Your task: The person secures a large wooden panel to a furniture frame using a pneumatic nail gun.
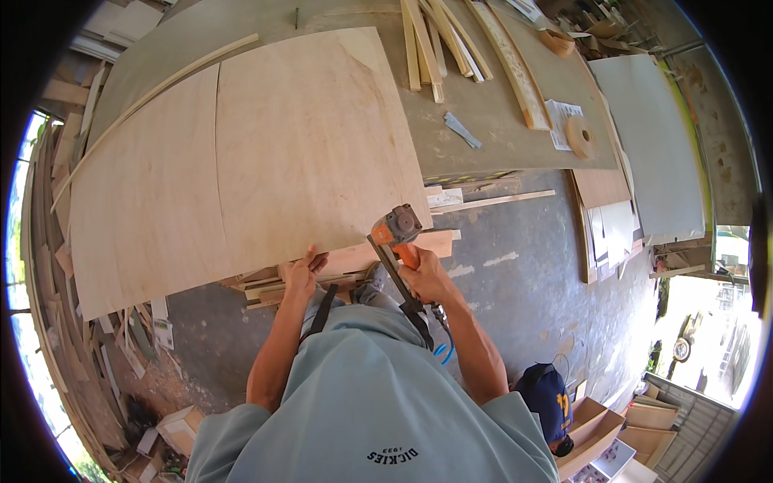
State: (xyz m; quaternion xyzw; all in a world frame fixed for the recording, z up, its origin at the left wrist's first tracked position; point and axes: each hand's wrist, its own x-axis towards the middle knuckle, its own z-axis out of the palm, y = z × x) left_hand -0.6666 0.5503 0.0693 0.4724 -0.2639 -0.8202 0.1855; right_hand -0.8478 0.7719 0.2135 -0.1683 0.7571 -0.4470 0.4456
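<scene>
A wide, pale plywood sheet (314, 137) lies on the workbench in front of me, a seam running across it towards the left. At its near edge, my left hand (303, 274) is closed, thumb along the rim and fingers curled beside it. My right hand (430, 278) wraps round the handle of an orange and grey nail gun (390, 230). The gun is held upright just off the sheet's near right corner, its long magazine slanting down towards my body. A blue air hose (442, 351) shows below my right hand.
Several wood strips (435, 48) lie on the far part of the bench (491, 97), near a tape roll (580, 137) and a grey-blue strip (462, 130). Boards (354, 259) lie low beneath the sheet. Behind me at right is a person in a dark cap (544, 398), beside a wooden box (590, 439).
</scene>
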